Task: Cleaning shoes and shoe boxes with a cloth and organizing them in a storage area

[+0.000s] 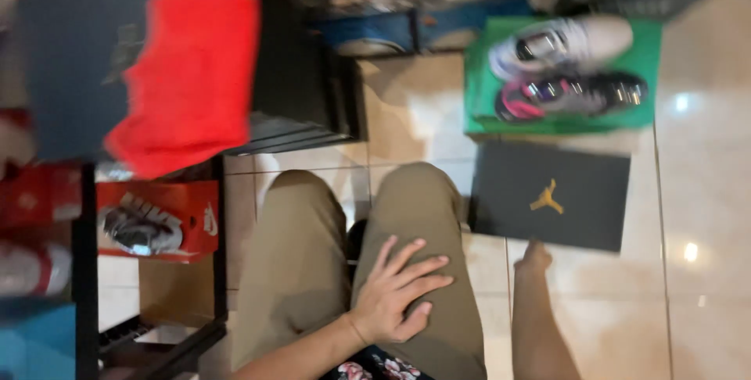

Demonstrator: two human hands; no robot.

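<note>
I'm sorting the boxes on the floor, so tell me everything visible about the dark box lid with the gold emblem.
The dark box lid is a flat, charcoal-black rectangle, apparently matte cardboard, with one small gold figure emblem near its middle. It lies flat on the glossy beige tiled floor, slightly skewed to the tile lines. Its far edge sits right beside the green box holding two sneakers. The right hand reaches to its near edge; whether it touches is unclear. The left hand rests on the khaki-clad thigh, away from it.
</note>
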